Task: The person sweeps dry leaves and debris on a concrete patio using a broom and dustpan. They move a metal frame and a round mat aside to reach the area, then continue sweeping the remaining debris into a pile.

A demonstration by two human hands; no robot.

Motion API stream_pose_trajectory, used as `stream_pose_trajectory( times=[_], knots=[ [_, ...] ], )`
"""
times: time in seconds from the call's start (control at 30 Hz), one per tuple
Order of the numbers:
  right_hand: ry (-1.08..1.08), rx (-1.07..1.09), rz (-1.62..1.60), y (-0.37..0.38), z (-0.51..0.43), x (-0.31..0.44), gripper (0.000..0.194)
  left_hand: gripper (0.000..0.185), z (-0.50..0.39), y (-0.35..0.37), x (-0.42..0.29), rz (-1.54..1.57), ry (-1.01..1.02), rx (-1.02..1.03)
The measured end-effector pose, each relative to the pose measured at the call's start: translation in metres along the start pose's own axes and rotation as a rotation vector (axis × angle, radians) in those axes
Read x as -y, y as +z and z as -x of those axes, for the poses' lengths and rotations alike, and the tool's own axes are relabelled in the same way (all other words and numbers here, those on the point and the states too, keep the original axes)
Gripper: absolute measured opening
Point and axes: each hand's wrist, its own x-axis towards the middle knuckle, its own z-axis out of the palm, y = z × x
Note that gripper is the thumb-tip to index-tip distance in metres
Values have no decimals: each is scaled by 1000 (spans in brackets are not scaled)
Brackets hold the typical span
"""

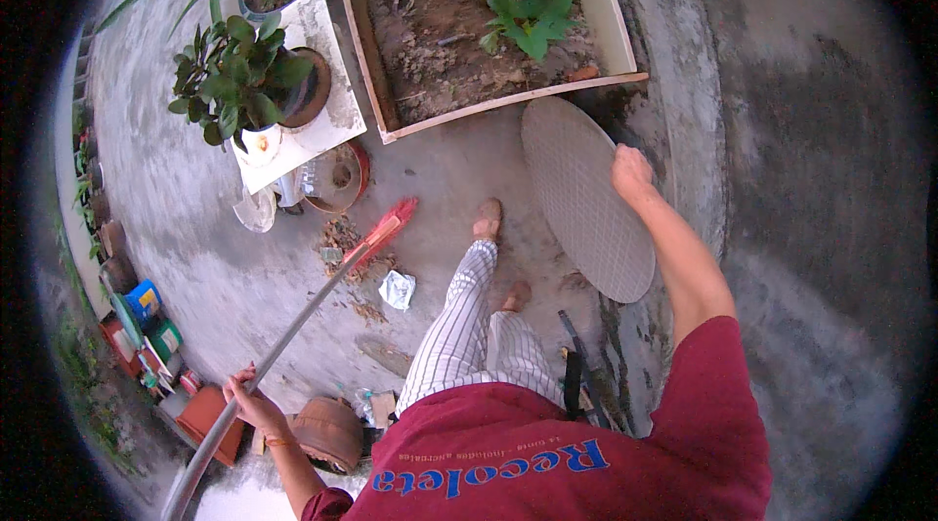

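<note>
My left hand (251,402) is closed around the long metal handle of a broom (297,333). The broom's red bristles (396,219) rest on the concrete floor, beside a heap of dry leaves (340,234) and a crumpled silver-white wrapper (397,289). On the other side, my right hand (632,171) grips the rim of a flat round board (586,202) with a grid pattern. The board stands tilted on edge near the corner of a wooden planter box (513,90); whether they touch I cannot tell.
Leafy plants grow in the soil-filled planter box. Left of it, a white slab (333,92) bears a potted plant (238,74), with a round reddish container (344,177) beneath. A brown clay pot (327,433) stands near my left forearm. Dark bars (582,367) lie by my right hip.
</note>
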Motion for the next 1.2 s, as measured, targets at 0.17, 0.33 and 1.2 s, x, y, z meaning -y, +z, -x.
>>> stream_pose_trajectory(
  times=[0.17, 0.33, 1.2],
  knots=[
    [16, -44, 19, -6, 9, 0, 15, 24, -1, 6, -2, 23, 28, 0],
    [-250, -383, -63, -2, 36, 5, 21, 19, -1, 6, -1, 44, 5, 6],
    [915, -659, -585, 325, 818, -44, 49, 21, 58, -42, 46, 68, 339, 289]
  ],
)
